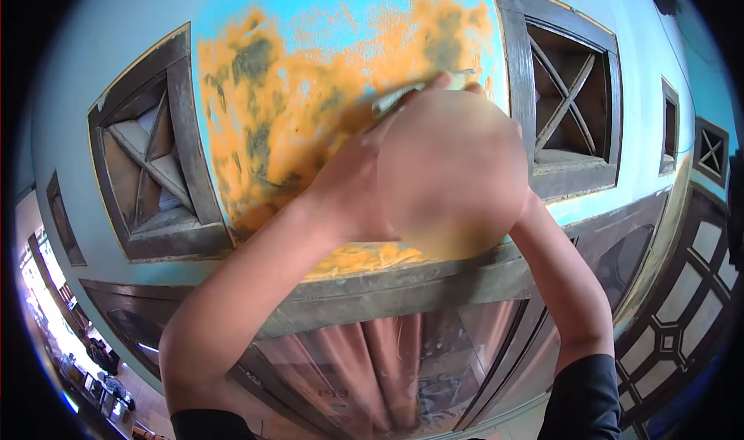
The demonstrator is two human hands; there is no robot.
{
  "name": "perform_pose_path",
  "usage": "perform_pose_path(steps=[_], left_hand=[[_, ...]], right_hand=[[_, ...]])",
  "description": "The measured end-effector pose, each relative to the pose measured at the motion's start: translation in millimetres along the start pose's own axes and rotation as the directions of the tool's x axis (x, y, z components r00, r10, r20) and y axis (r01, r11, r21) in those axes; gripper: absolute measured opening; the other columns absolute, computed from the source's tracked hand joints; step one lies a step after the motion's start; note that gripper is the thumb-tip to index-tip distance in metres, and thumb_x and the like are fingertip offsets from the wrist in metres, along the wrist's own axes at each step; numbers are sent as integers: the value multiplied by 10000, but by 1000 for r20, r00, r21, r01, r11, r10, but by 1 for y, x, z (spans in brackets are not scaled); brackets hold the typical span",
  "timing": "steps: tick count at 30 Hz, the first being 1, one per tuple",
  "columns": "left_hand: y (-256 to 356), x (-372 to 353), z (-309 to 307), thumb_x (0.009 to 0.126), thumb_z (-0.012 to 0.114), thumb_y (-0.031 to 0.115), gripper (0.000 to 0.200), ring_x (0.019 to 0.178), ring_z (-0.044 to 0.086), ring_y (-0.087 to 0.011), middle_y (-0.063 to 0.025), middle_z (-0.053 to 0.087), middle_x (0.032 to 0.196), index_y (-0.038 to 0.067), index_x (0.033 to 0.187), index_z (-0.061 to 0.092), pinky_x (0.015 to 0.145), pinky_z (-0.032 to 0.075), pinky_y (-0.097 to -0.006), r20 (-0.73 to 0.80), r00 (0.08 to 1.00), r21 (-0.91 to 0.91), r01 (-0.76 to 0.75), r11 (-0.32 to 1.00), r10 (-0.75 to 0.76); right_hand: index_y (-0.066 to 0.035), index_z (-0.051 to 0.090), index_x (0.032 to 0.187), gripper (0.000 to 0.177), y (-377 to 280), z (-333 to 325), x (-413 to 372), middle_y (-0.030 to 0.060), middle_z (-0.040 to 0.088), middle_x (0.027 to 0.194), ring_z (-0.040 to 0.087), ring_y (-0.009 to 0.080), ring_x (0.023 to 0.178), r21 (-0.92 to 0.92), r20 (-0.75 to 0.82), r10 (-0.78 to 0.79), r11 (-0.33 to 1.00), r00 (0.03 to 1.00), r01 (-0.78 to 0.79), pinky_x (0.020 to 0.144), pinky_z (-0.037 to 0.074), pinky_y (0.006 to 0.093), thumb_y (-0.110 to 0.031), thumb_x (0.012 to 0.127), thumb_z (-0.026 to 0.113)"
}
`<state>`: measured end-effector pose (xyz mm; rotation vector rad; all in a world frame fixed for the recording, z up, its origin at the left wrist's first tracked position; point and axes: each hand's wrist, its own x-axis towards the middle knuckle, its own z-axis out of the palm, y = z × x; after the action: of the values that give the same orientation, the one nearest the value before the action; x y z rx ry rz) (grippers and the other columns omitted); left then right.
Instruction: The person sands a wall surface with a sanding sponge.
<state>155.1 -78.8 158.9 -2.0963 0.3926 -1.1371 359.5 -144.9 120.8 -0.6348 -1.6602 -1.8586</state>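
1. A light blue wall (101, 68) is filling the view, its central patch (232, 91) showing blotchy orange and grey under bright blue.
2. A wooden vent (147, 157) with crossed slats is flanking the patch on the left, and a matching vent (573, 91) on the right.
3. Below, a brown beam (387, 291) is running above glass, with a folded, pinkish-brown curtain (380, 362) hanging behind.
4. A pale, thin, flat-looking piece (397, 99) is lying against the patch's right half, its long axis slanting from lower left to upper right.
5. The left hand (372, 165) and right hand (484, 142) are meeting at the piece; fingertips are showing along its upper edge, but blurring is hiding the rest, so I cannot tell whether either hand is gripping or pressing flat.
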Motion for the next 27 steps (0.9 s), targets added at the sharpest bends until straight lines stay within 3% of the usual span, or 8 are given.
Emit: perform_pose_path(steps=[6,8,13,17,19,22,23,27], left_hand=[[-8,7,16,967,351,748,892,1437,395,-463,-207,437,1555,50,1513,450,1165,366,-541,82,990,-181,-96,979,112],[-10,8,14,943,309,800,957,1439,402,-443,-211,438,1553,50,1524,433,1169,360,-544,89,993,-178,-54,983,71],[-35,5,-8,910,265,845,966,1509,307,-367,-110,388,1612,163,1589,347,1235,194,-567,244,965,326,14,945,-99],[-117,-3,-67,1038,303,625,668,1522,287,-342,-77,372,1627,226,1565,401,1233,169,-595,12,981,713,126,690,-192],[-121,12,-94,1033,134,651,740,1564,61,-341,-78,125,1707,214,1622,231,1264,-26,-550,-33,771,763,431,482,-636],[-107,20,-84,922,80,812,962,1560,48,-378,-124,115,1704,170,1628,205,1253,-24,-586,-92,798,732,459,503,-595],[-83,24,-72,882,76,856,1028,1557,44,-392,-129,107,1705,161,1630,192,1247,-26,-602,-49,777,726,459,512,-627],[-57,21,-39,773,36,953,1164,1553,30,-412,-120,66,1709,181,1638,139,1237,-30,-624,301,870,716,64,695,-391]], right_hand=[[-281,688,906,185,2,6,0,-51,671,918,637,205,903,132,-145,-14,991,989,33,742,505,404,-268,722,681],[-275,681,905,169,2,5,-6,-67,670,938,643,191,938,62,-79,-16,998,997,21,872,483,404,-289,737,681],[-273,672,1004,238,2,14,9,-69,685,1110,635,190,1101,10,-135,109,994,985,-108,1058,380,428,-284,774,733],[-256,666,1212,462,2,8,13,-11,637,1316,557,254,1247,93,-84,261,963,962,-253,1114,317,464,-274,762,771],[-218,663,1261,478,6,5,14,28,619,1348,525,294,1284,118,-50,306,947,951,-299,1106,317,466,-295,795,736],[-185,663,1262,465,10,7,15,61,621,1335,529,313,1276,173,-77,382,915,921,-365,1090,330,455,-314,817,704],[-162,661,1265,462,11,8,14,82,621,1327,527,325,1278,168,-75,371,920,925,-355,1078,343,444,-324,833,684],[-162,659,1268,461,10,7,15,85,616,1334,525,329,1283,170,-56,386,913,921,-372,1082,345,443,-323,837,683]])
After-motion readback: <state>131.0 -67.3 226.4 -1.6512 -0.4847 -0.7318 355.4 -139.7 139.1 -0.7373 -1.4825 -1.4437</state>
